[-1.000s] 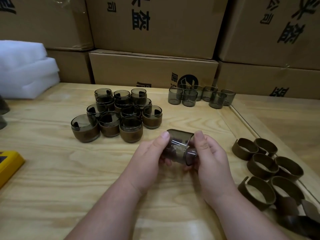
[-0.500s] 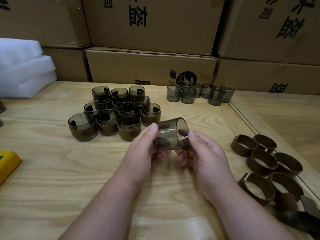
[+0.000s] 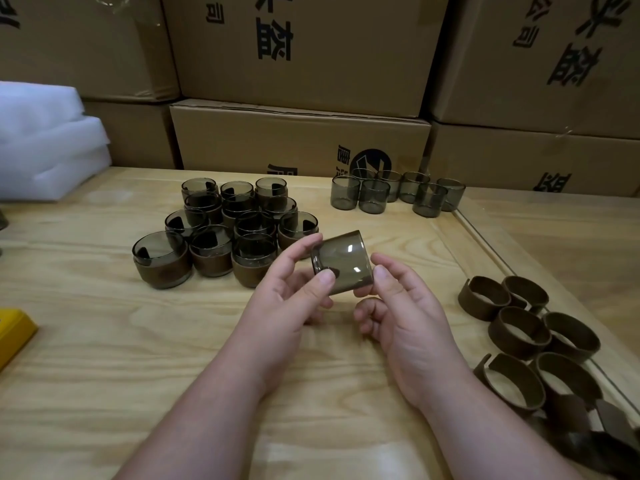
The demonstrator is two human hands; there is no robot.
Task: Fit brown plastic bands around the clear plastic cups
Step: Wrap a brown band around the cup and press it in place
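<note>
Head view: banded cups (image 3: 221, 233) cluster at left on the table (image 3: 104, 341). The left hand (image 3: 287, 303) and right hand (image 3: 405, 313) pinch a bare tilted cup (image 3: 343, 261) between thumbs and fingers above the table. Loose brown bands (image 3: 519, 332) lie at right

Pale wooden table (image 3: 104, 341), stacked cardboard boxes (image 3: 298, 57) behind, possibly white foam (image 3: 45, 140) left
</note>
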